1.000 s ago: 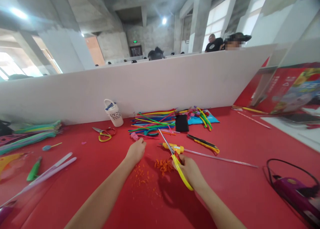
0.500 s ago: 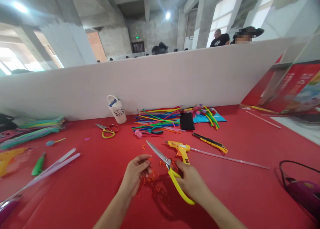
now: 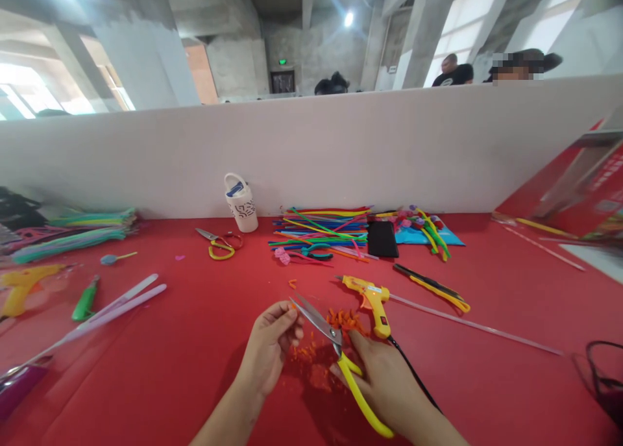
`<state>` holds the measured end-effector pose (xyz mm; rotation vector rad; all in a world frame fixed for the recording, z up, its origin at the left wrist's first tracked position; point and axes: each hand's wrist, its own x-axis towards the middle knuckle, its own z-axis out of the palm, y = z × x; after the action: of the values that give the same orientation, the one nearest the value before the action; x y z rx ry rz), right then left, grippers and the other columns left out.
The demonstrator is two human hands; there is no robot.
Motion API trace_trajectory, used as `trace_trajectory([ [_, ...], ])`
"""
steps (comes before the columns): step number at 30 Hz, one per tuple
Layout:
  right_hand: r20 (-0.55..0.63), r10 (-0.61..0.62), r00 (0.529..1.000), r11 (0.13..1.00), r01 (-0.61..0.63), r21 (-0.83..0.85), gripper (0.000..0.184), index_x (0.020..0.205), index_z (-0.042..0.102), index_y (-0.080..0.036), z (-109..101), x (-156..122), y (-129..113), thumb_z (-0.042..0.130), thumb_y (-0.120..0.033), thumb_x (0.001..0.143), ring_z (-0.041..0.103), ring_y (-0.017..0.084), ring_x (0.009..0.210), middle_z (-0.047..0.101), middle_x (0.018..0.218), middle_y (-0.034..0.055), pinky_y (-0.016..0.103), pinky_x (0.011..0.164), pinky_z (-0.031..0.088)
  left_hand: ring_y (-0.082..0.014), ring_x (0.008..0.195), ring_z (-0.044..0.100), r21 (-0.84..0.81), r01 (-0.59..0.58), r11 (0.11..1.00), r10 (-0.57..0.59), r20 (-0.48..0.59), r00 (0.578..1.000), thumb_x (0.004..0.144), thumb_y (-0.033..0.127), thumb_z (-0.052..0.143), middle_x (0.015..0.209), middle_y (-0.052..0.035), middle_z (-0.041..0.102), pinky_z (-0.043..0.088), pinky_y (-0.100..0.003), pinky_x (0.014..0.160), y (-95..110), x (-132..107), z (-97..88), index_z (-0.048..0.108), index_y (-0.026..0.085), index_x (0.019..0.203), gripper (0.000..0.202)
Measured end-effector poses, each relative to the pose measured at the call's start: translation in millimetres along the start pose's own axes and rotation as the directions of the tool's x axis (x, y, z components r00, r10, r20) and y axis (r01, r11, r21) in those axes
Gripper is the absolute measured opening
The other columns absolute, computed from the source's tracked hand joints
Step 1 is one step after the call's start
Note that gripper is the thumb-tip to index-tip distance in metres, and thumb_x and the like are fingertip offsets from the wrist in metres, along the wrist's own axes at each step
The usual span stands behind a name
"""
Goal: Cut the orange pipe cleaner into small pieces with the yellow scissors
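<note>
My right hand point(image 3: 384, 384) grips yellow-handled scissors point(image 3: 335, 355) with the blades pointing up and left, slightly parted. My left hand point(image 3: 272, 348) pinches a tiny orange piece point(image 3: 293, 307) right at the blade tips. Several small orange cuttings point(image 3: 343, 319) lie heaped on the red table point(image 3: 195, 368) between my hands and a yellow glue gun point(image 3: 372, 297).
Coloured pipe cleaners point(image 3: 321, 232), a black phone point(image 3: 382, 238), a white cup point(image 3: 242, 204), spare scissors point(image 3: 217, 245) and a yellow-black knife point(image 3: 433, 287) lie near the white partition point(image 3: 311, 147). More pipe cleaners point(image 3: 73, 235), a second glue gun point(image 3: 19, 290) and glue sticks point(image 3: 121, 303) are at the left.
My left hand came back from the pipe cleaners to the scissor blades, pinching an orange piece. My right hand swung the scissors leftward and lower. The view shifted left.
</note>
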<state>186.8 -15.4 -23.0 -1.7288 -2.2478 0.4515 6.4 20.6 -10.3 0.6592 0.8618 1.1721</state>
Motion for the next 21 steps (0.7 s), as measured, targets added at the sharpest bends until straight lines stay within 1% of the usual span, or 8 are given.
trace_trajectory([
  [4,0.012,-0.036,0.999,0.998,0.036,-0.052,0.018,0.073,0.043,-0.021,1.7,0.2,2.3,0.042,-0.039,0.076,0.054,0.018,0.057,0.06,0.064,0.0029,0.025,0.047,0.021,-0.0031,0.045,0.048,-0.063,-0.015,0.998,0.015,0.011,1.0,0.068,0.018,0.06,0.056,0.0032,0.054,0.035,-0.012,0.041,1.5,-1.7,-0.1,0.056,0.013,0.073,0.008],
  [8,0.009,-0.03,1.0,0.998,0.03,-0.055,0.019,0.073,0.043,-0.021,2.4,0.1,3.6,0.041,-0.039,0.076,0.054,0.018,0.056,0.059,0.062,0.0029,0.026,0.047,0.021,-0.0032,0.043,0.047,-0.04,-0.02,0.999,0.02,0.019,1.0,0.072,0.022,0.057,0.056,0.0027,0.055,0.035,-0.013,0.039,2.7,-2.0,-0.5,0.055,0.013,0.069,0.009],
  [13,0.018,-0.006,1.0,1.0,0.006,0.003,0.023,0.071,0.042,-0.021,2.8,0.7,2.0,0.041,-0.043,0.076,0.054,0.017,0.056,0.06,0.064,0.0027,0.025,0.048,0.022,-0.0032,0.041,0.046,0.004,-0.026,1.0,0.026,0.03,0.999,0.072,0.024,0.057,0.055,0.0024,0.055,0.033,-0.013,0.037,3.1,-2.1,1.2,0.052,0.013,0.063,0.015],
  [16,0.037,0.011,0.999,0.999,-0.013,0.052,0.029,0.071,0.042,-0.021,2.7,0.9,-0.8,0.042,-0.049,0.075,0.054,0.017,0.058,0.06,0.066,0.0026,0.025,0.048,0.022,-0.0032,0.04,0.045,-0.009,-0.029,1.0,0.029,0.029,0.999,0.071,0.024,0.057,0.054,0.0025,0.054,0.032,-0.012,0.036,2.5,-2.5,2.1,0.053,0.013,0.065,0.013],
  [21,0.055,0.034,0.998,0.998,-0.037,0.055,0.03,0.071,0.043,-0.02,3.3,0.6,-2.4,0.043,-0.051,0.075,0.055,0.017,0.059,0.061,0.067,0.0026,0.025,0.049,0.024,-0.0035,0.042,0.046,-0.027,-0.031,0.999,0.032,0.049,0.998,0.071,0.02,0.057,0.055,0.0017,0.055,0.034,-0.012,0.038,1.8,-2.2,2.4,0.056,0.012,0.069,0.008],
])
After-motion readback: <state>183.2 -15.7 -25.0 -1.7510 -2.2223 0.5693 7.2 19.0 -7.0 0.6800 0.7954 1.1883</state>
